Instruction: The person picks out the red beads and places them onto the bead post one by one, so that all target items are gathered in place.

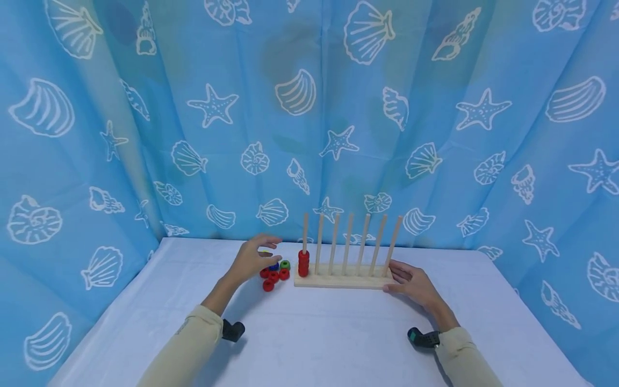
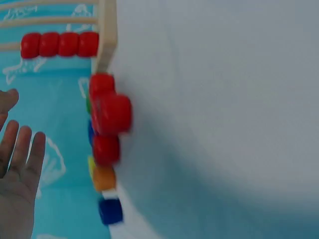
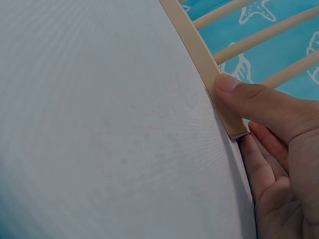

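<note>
A wooden peg rack [image 1: 343, 282] stands on the table with a row of several upright pegs. Its leftmost peg carries a stack of several red beads [image 1: 303, 263]. Left of the rack lies a cluster of loose beads: several red beads [image 1: 273, 277], a green bead [image 1: 285, 264], and, in the left wrist view, an orange bead [image 2: 103, 178] and a blue bead [image 2: 110, 210]. My left hand [image 1: 251, 260] hovers over this cluster, its fingers apart and nothing between them. With thumb and fingers, my right hand [image 1: 413, 282] grips the right end of the rack's base.
A white cloth covers the table [image 1: 338, 333]. Behind and at both sides hangs a blue curtain [image 1: 271, 134] with white shells and starfish. A black wrist device [image 1: 233, 330] sits by the left sleeve, and another device [image 1: 423, 338] by the right one.
</note>
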Motion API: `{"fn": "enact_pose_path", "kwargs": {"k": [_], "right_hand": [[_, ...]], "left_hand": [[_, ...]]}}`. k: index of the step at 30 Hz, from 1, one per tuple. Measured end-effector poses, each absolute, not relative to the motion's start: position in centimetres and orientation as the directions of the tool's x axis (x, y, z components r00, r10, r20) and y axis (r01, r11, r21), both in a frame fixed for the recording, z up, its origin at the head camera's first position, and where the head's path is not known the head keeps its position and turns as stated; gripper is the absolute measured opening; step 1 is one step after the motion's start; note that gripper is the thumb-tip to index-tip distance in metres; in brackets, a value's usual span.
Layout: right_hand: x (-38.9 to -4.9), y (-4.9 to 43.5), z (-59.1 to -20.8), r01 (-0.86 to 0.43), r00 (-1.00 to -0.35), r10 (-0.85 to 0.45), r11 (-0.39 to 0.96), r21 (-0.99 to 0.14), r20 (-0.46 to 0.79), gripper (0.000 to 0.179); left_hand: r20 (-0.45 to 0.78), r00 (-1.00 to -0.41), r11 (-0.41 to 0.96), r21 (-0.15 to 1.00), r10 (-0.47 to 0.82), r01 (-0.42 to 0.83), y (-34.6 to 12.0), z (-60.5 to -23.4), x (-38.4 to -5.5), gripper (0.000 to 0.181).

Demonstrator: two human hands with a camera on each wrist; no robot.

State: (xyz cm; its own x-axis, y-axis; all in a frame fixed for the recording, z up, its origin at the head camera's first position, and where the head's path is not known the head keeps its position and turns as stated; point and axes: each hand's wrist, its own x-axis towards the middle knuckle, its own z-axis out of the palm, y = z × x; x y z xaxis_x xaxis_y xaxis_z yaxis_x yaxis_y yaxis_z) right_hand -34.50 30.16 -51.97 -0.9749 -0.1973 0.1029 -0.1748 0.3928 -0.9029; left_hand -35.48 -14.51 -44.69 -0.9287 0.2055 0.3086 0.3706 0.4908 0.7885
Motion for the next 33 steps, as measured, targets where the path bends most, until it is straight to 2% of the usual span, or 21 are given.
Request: {"fn": "enact_pose_path", "kwargs": {"k": [5,12,16,23,28,33], "right_hand": [[-34.2,30.3,-52.0,-0.175,-0.975,-0.196,0.398,-0.900,0.103,0.087],[-34.2,30.3,-52.1,-0.169,-0.975,-0.198,0.390,-0.905,0.097,0.088],[-34.4,30.2,-52.1,-0.168,-0.976,-0.197,0.391,-0.905,0.096,0.089],[-34.3,30.1,-51.9,-0.165,-0.977,-0.190,0.400,-0.902,0.095,0.089],[-34.3,30.0,-51.8,-0.170,-0.977,-0.190,0.397,-0.902,0.101,0.088],[-34.5,30.0,-51.9,-0.161,-0.978,-0.190,0.398,-0.903,0.090,0.089]], "left_hand": [[0.278,-0.942,0.531,0.778,0.189,0.336,-16.8,-46.3,-35.1,0.035],[0.185,-0.957,0.563,0.777,0.223,0.281,-18.0,-48.1,-34.6,0.042],[0.173,-0.958,0.599,0.751,0.229,0.279,-18.0,-48.4,-34.4,0.044],[0.129,-0.973,0.637,0.738,0.190,0.222,-17.9,-48.3,-34.5,0.027],[0.154,-0.970,0.650,0.721,0.185,0.239,-18.1,-48.6,-34.7,0.034],[0.129,-0.971,0.633,0.739,0.200,0.229,-18.1,-49.3,-34.9,0.041]]}}
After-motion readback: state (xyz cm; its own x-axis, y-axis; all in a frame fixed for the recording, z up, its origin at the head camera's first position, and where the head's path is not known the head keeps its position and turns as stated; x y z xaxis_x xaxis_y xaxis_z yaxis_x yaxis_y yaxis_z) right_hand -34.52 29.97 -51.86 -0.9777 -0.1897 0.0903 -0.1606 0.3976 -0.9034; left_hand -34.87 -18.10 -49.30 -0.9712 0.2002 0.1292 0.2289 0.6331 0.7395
